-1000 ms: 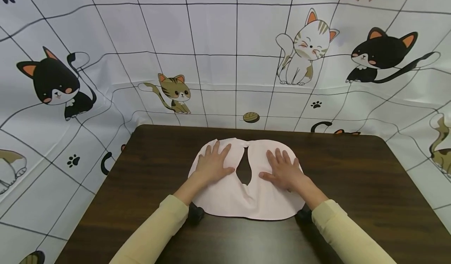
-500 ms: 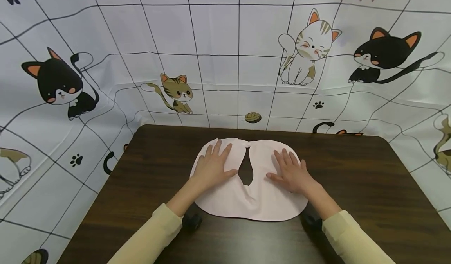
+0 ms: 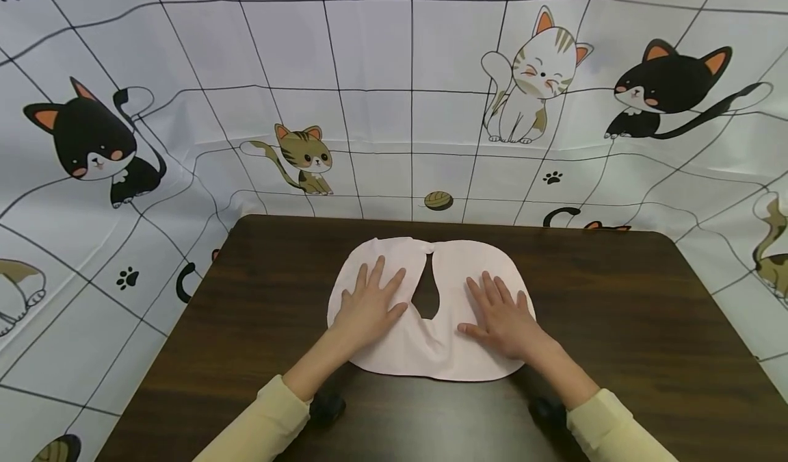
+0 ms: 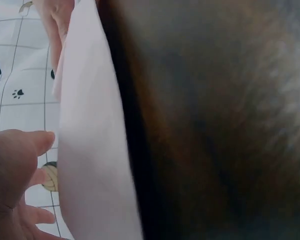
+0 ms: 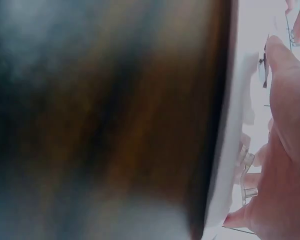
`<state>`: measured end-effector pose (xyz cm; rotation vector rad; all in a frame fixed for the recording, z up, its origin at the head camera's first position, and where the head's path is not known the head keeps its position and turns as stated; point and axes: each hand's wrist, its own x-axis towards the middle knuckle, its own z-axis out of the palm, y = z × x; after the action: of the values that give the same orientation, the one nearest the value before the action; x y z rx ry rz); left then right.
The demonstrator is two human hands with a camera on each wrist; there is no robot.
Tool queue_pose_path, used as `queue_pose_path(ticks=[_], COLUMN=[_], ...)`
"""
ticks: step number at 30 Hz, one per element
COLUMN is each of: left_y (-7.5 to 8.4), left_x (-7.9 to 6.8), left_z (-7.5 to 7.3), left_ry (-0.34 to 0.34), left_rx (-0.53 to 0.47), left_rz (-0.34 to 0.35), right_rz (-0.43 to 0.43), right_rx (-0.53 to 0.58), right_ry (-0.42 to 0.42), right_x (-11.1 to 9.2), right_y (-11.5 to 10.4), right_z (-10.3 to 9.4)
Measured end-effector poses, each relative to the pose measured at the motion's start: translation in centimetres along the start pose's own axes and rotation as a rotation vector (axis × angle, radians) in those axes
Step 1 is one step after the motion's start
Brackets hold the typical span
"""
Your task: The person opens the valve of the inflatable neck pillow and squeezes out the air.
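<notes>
Both hands, left (image 3: 367, 306) and right (image 3: 501, 314), lie flat with fingers spread on the bib (image 3: 431, 352); bare table (image 3: 615, 325) lies all around them.

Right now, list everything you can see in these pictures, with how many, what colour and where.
bib: one, pale pink, spread flat at the middle of the table, its neck opening pointing away from the person.
table: one, dark brown wood grain, filling the lower half of the head view.
backdrop cloth: one, white with black grid lines and cartoon cats, paw prints and a yarn ball, behind and beside the table.
sleeves: two, pale yellow, at the bottom edge.
left hand: one, flat on the bib's left half.
right hand: one, flat on the bib's right half.
</notes>
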<state>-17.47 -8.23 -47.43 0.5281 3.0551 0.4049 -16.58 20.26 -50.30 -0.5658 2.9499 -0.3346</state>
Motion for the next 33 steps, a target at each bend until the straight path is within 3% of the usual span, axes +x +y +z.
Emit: queue_pose_path(ticks=[6, 20, 33], left_y=[0.3, 0.3, 1.0], left_x=[-0.2, -0.4, -0.6], left_z=[0.6, 1.7, 1.8], left_ry=[-0.071, -0.139, -0.208], left_rx=[0.012, 0.146, 0.165], left_rz=[-0.008, 0.01, -0.013], right_rz=[0.01, 0.006, 0.019], right_rx=[-0.048, -0.117, -0.127], right_ry=[-0.011, -0.11, -0.135], right_x=[0.0, -0.1, -0.2], right_y=[-0.1, -0.6, -1.3], right_z=[0.0, -0.2, -0.4])
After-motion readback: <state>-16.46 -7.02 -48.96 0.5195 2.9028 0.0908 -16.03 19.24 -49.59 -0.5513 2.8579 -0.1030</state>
